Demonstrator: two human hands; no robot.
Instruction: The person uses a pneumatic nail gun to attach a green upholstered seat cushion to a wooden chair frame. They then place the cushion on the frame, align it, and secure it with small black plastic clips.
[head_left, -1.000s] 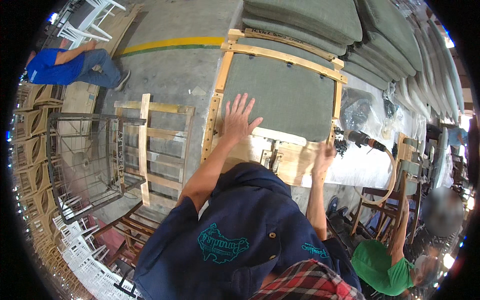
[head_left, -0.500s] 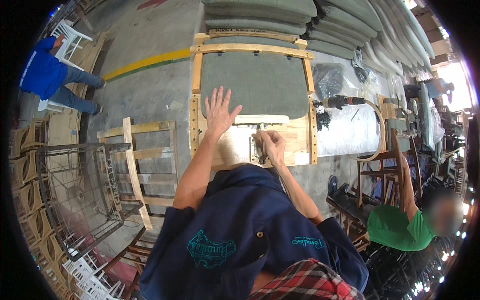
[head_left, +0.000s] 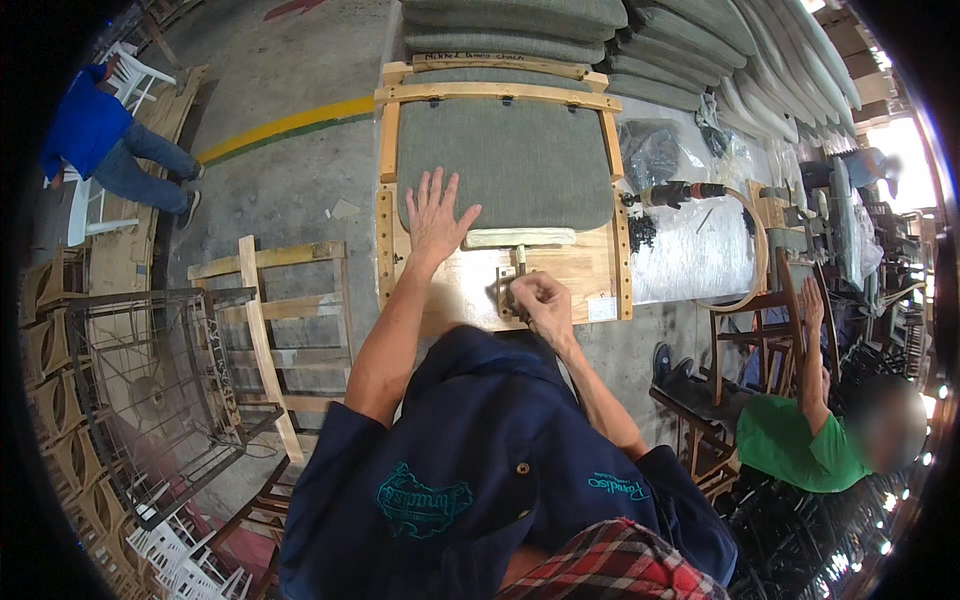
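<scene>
A grey-green upholstered seat cushion (head_left: 505, 155) lies flat inside a wooden jig (head_left: 387, 240) on the workbench in front of me. My left hand (head_left: 436, 222) rests on the cushion's near left corner, palm down with fingers spread. A cloth-wrapped bar (head_left: 519, 238) lies along the cushion's near edge, touching it. It sits on the end of a metal toggle clamp (head_left: 504, 290) fixed to the plywood. My right hand (head_left: 544, 303) is closed at this clamp, around its handle, which the fingers mostly hide.
To the right of the jig, a power driver (head_left: 680, 194) with a hose lies on plastic wrap. Cushions are stacked (head_left: 515, 20) beyond it. A metal frame (head_left: 160, 400) and a wooden pallet stand left. People in green (head_left: 800, 445) and blue (head_left: 90, 135) are nearby.
My right hand has moved slightly toward my body at the clamp, exposing more of its rod. My left hand stays put. The person in green has shifted an arm; the one in blue has stepped.
</scene>
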